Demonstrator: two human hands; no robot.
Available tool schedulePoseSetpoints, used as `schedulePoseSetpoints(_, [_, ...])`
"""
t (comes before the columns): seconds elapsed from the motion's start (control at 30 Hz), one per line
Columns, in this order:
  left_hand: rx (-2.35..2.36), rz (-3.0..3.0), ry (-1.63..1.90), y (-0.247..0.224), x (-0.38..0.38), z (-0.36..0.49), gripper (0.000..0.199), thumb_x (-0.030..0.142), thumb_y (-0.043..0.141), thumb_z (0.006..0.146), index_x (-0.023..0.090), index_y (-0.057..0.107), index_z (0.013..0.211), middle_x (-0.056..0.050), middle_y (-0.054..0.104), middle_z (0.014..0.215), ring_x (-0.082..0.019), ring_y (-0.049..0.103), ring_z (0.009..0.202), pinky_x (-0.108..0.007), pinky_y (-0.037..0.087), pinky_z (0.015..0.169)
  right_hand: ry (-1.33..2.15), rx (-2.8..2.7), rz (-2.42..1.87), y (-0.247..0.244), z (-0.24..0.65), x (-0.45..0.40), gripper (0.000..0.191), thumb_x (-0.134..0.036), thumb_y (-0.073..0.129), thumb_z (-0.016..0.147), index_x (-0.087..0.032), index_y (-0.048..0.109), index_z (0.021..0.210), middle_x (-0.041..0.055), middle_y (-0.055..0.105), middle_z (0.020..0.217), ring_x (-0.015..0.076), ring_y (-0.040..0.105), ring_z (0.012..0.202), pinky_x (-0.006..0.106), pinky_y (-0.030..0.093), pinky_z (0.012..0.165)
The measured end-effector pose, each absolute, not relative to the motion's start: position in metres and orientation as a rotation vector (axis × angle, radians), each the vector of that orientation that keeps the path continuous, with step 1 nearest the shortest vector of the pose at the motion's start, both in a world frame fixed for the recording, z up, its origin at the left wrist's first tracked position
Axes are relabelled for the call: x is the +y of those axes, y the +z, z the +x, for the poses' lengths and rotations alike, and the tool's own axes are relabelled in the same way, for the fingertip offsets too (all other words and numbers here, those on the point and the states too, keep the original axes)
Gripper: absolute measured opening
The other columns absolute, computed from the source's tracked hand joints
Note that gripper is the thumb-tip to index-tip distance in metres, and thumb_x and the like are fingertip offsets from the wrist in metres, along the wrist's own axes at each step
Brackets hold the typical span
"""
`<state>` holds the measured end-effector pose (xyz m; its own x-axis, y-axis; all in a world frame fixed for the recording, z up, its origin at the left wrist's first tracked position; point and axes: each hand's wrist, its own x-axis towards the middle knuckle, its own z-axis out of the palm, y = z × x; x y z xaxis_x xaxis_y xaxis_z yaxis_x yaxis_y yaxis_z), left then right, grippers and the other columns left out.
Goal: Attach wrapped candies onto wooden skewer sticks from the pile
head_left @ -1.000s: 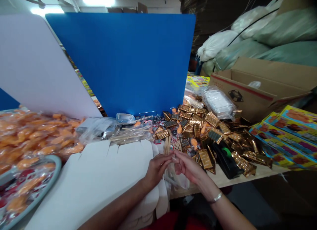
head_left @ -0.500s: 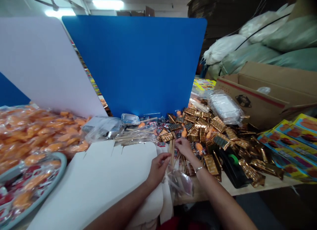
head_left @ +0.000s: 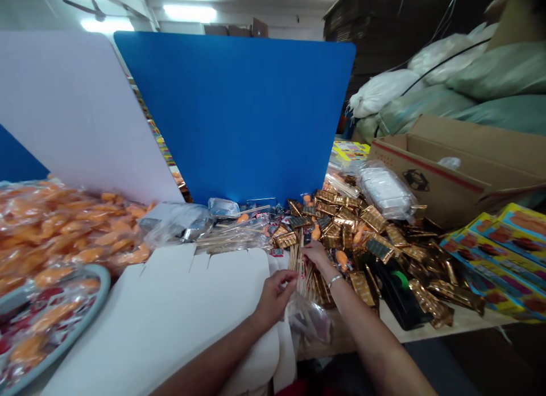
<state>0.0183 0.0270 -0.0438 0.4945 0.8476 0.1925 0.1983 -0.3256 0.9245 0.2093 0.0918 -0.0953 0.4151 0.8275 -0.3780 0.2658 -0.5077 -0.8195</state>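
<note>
Thin wooden sticks [head_left: 295, 258] lie in a loose bundle at the centre of the table. My right hand [head_left: 314, 254], with a bracelet at the wrist, is at the sticks with its fingers bent together; what they pinch is too small to make out. My left hand [head_left: 277, 293] is just left of the sticks, over the edge of the white cardboard sheets [head_left: 205, 299], thumb and fingers curved towards each other. Clear plastic bags [head_left: 311, 319] lie below the sticks. Gold-wrapped packets [head_left: 362, 287] are heaped to the right of my right hand.
A black tape dispenser [head_left: 401, 293] and colourful boxes [head_left: 503, 259] are at right, an open carton [head_left: 430, 168] behind. Orange packets [head_left: 85, 225] and a grey basin [head_left: 104, 282] are at left. A blue panel [head_left: 239, 111] stands behind.
The view has shifted slightly. Both hands remain around the sticks, with my left hand a little lower and nearer to them.
</note>
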Motion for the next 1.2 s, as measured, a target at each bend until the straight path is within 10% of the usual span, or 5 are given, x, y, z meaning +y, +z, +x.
schedulePoseSetpoints(0.27, [0.883,1.788,0.856,-0.046,0.027,0.019,0.022,0.030,0.054,0.086,0.016,0.068,0.095,-0.006,0.071,0.089,-0.018,0.065,0.083,-0.028,0.052,0.073,1.121,-0.891,-1.635,-0.079,0.217,0.073,0.020,-0.028,0.063,0.082,-0.013,0.056,0.071,-0.0029,0.058,0.059,0.0074,0.051,0.045,0.018,0.040,0.043])
schedulePoseSetpoints(0.73, [0.845,1.935,0.694,-0.038,0.031,0.018,0.027,0.035,0.051,0.087,0.016,0.064,0.100,-0.008,0.068,0.095,-0.019,0.062,0.087,-0.031,0.050,0.077,0.700,-1.081,-1.413,-0.026,0.225,-0.012,0.024,-0.040,0.058,0.082,-0.018,0.067,0.083,0.0038,0.067,0.078,0.0199,0.060,0.075,0.029,0.046,0.071])
schedulePoseSetpoints(0.9, [0.695,2.643,0.255,-0.022,0.014,0.039,0.076,0.023,0.073,0.064,0.017,0.044,0.134,-0.018,0.050,0.134,-0.036,0.044,0.122,-0.052,0.035,0.099,0.575,-0.775,-1.346,-0.014,0.255,-0.053,0.027,-0.045,0.062,0.081,-0.019,0.063,0.088,0.0014,0.065,0.072,0.0180,0.062,0.066,0.029,0.050,0.063])
schedulePoseSetpoints(1.07, [1.004,2.706,0.064,-0.021,0.005,0.062,0.023,0.006,0.049,0.079,0.010,0.064,0.096,-0.018,0.068,0.090,-0.030,0.061,0.093,-0.042,0.044,0.082,0.538,-0.741,-1.355,-0.012,0.265,-0.085,0.025,-0.042,0.064,0.081,-0.019,0.063,0.089,0.0013,0.067,0.075,0.0160,0.063,0.065,0.028,0.051,0.064])
schedulePoseSetpoints(1.2, [1.148,2.492,0.250,-0.002,0.021,0.040,0.019,0.019,0.046,0.085,0.016,0.064,0.082,-0.007,0.069,0.078,-0.019,0.063,0.071,-0.028,0.044,0.065,0.629,-0.821,-1.403,-0.013,0.258,-0.101,0.025,-0.044,0.060,0.084,-0.019,0.061,0.088,0.0026,0.067,0.074,0.0173,0.063,0.065,0.029,0.051,0.064])
